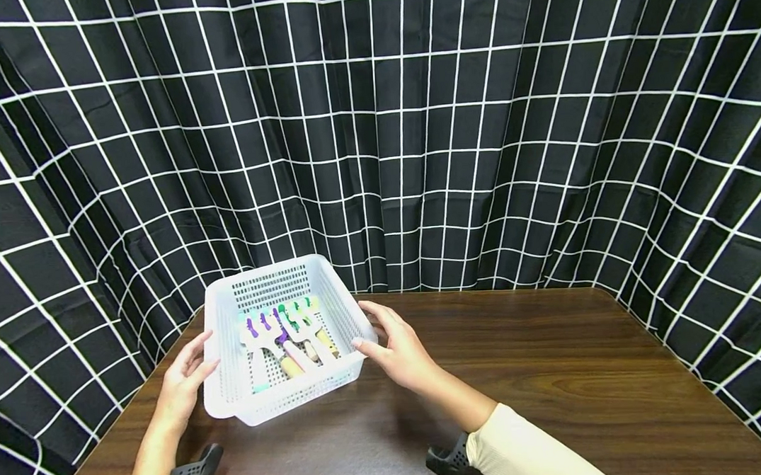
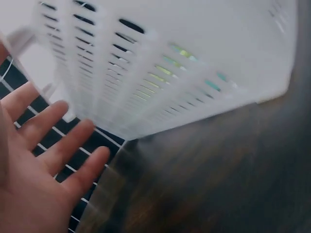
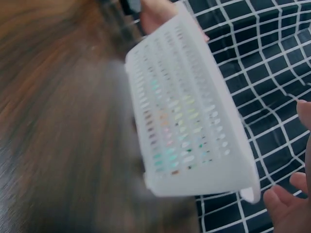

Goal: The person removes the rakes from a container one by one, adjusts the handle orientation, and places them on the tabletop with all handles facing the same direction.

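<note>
A white slotted plastic basket (image 1: pixel 286 404) is held tilted over the left part of the table. My left hand (image 1: pixel 181 384) holds its left side, thumb at the rim and fingers along the outside. The right hand (image 1: pixel 401 346) grips the right side near the front corner, its thumb on the rim. Inside lie several small items (image 1: pixel 289 333) with white fork-like heads, purple and green parts, and pink or yellow lengths; their kind is unclear. In the left wrist view, the left hand's fingers (image 2: pixel 73 145) are spread beside the slotted basket. Colours show through the slots in the right wrist view.
A brown wooden table (image 1: pixel 520 373) extends to the right of the basket. Black curtains (image 1: pixel 452 135) with a white grid hang behind and along both sides of it. Black bands (image 1: pixel 199 466) circle both wrists.
</note>
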The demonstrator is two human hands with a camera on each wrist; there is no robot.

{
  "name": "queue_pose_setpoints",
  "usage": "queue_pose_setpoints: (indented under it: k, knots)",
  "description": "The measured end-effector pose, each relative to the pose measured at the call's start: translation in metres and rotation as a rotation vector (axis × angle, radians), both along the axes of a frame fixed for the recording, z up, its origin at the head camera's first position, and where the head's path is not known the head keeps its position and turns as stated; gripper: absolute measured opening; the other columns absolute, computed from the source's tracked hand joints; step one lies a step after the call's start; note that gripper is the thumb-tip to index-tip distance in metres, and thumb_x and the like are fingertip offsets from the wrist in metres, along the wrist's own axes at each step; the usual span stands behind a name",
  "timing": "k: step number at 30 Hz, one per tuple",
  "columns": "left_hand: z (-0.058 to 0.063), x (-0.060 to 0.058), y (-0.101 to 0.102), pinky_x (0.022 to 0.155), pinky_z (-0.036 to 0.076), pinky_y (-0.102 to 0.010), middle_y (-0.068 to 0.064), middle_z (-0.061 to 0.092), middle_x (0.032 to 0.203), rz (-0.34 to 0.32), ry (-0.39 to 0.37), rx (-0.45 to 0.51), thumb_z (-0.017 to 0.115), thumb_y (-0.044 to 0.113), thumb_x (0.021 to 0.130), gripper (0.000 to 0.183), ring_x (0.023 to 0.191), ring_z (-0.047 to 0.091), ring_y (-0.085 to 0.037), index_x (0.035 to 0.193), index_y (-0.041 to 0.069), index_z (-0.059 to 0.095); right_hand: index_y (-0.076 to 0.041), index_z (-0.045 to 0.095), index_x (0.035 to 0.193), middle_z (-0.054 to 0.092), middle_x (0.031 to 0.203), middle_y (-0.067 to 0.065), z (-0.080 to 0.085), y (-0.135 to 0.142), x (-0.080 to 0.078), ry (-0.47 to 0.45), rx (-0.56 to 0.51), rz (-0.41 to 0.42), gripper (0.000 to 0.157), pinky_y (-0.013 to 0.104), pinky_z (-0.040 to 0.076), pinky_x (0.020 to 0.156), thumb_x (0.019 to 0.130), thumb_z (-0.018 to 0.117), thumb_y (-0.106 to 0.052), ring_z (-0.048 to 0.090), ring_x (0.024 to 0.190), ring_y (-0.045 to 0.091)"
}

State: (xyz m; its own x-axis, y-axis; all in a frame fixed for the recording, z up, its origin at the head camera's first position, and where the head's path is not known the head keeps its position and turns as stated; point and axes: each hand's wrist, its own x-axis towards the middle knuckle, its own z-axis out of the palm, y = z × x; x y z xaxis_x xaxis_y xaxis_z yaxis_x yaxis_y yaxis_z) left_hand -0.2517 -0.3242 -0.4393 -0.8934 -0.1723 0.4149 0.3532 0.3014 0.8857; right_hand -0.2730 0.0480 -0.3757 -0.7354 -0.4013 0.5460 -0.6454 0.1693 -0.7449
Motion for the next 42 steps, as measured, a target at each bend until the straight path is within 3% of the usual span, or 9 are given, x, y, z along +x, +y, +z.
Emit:
queue_pose_setpoints:
  k: [3,6,14,18,25,30,38,42]
  knots:
    - [-0.002,-0.003,0.0,0.085,0.037,-0.013,0.011,0.049,0.123,-0.052,-0.017,0.091,0.056,0.005,0.097,0.054,0.109,0.049,0.002,0.146,-0.002,0.035,-0.004,0.044,0.141,0.046,0.135,0.024,0.006,-0.006,-0.003,-0.05,-0.011,-0.02,0.058,0.046,0.042,0.097,0.089,0.069,-0.003,0.052,0.12,0.039]
    - [-0.004,-0.003,-0.001,0.084,0.04,-0.014,0.014,0.05,0.122,-0.087,-0.027,0.144,0.055,0.007,0.098,0.053,0.109,0.05,0.001,0.147,0.0,0.034,-0.005,0.045,0.141,0.047,0.135,0.022,0.009,-0.015,-0.007,-0.069,0.016,-0.042,0.058,0.046,0.044,0.095,0.089,0.07,-0.007,0.052,0.12,0.038]
    - [-0.006,0.0,-0.003,0.081,0.044,-0.016,0.013,0.051,0.123,-0.136,-0.038,0.179,0.053,0.007,0.099,0.053,0.105,0.055,0.0,0.148,0.002,0.033,-0.004,0.044,0.142,0.046,0.139,0.02,0.015,-0.038,-0.016,-0.113,0.121,-0.076,0.06,0.047,0.047,0.091,0.088,0.069,-0.012,0.054,0.119,0.039]
    - [-0.007,0.0,-0.003,0.08,0.044,-0.017,0.012,0.051,0.124,-0.145,-0.037,0.191,0.053,0.006,0.099,0.052,0.104,0.056,-0.001,0.147,0.003,0.033,-0.009,0.044,0.144,0.046,0.139,0.016,0.018,-0.048,-0.02,-0.13,0.22,-0.097,0.063,0.045,0.046,0.093,0.087,0.07,-0.018,0.054,0.117,0.032]
    - [-0.006,0.001,-0.006,0.079,0.045,-0.018,0.014,0.053,0.122,-0.16,-0.031,0.2,0.052,0.004,0.099,0.052,0.101,0.058,-0.002,0.147,0.003,0.033,-0.008,0.042,0.146,0.044,0.146,0.013,0.022,-0.067,-0.027,-0.1,0.425,-0.044,0.066,0.041,0.031,0.107,0.088,0.068,-0.027,0.04,0.134,0.025]
    - [-0.004,0.001,-0.006,0.079,0.045,-0.018,0.013,0.054,0.122,-0.166,-0.022,0.195,0.052,0.004,0.099,0.051,0.101,0.058,-0.001,0.147,0.003,0.033,-0.011,0.043,0.145,0.041,0.149,0.009,0.021,-0.074,-0.033,-0.114,0.535,-0.03,0.066,0.04,0.027,0.109,0.087,0.067,-0.031,0.034,0.138,0.024]
    - [-0.003,0.0,-0.004,0.081,0.044,-0.016,0.013,0.052,0.123,-0.17,-0.026,0.191,0.052,0.004,0.099,0.052,0.103,0.057,0.0,0.147,0.003,0.033,-0.01,0.047,0.143,0.053,0.137,0.013,0.02,-0.076,-0.047,-0.217,0.539,0.153,0.058,0.032,0.034,0.103,0.09,0.067,-0.022,0.048,0.128,0.026]
    - [-0.002,0.002,-0.002,0.081,0.044,-0.016,0.013,0.053,0.122,-0.166,-0.032,0.192,0.053,0.004,0.099,0.052,0.102,0.057,0.0,0.147,0.003,0.033,-0.011,0.05,0.14,0.056,0.134,0.014,0.016,-0.079,-0.05,-0.266,0.612,0.186,0.055,0.031,0.034,0.102,0.09,0.066,-0.025,0.049,0.127,0.026]
